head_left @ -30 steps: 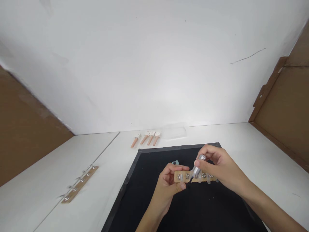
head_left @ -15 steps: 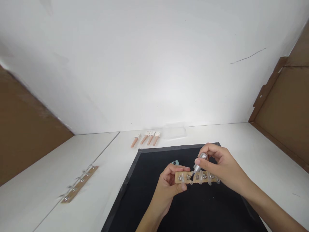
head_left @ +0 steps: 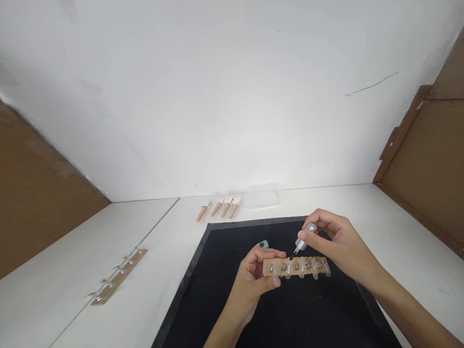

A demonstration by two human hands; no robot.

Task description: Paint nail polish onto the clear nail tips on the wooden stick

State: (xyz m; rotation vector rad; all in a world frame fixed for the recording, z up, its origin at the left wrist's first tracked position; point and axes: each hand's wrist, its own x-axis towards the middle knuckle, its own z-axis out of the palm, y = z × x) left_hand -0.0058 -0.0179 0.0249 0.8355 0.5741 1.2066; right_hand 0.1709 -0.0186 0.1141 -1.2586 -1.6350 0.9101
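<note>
My left hand (head_left: 253,273) pinches the left end of a tan strip (head_left: 266,267) between thumb and fingers, above the black mat. Several clear nail tips (head_left: 302,267) are mounted along this strip on round, shiny stands. In my right hand (head_left: 331,241) is a nail polish brush (head_left: 303,240), gripped by its silver cap. The dark bristles point down and left, at the upper edge of the strip near the second nail tip from the left. A small teal bottle (head_left: 264,244) shows just behind my left fingers, partly hidden.
A second tan strip (head_left: 119,278) with clear tips lies on the white table at left. Several pinkish, white-capped bottles (head_left: 225,208) lie at the back beside a clear plastic tray (head_left: 263,198). The black mat (head_left: 206,270) spreads under my hands; brown boards stand on both sides.
My right hand has moved slightly up and right, drawing the brush from the second nail tip to the strip's upper edge. My left hand and the strip stay nearly still.
</note>
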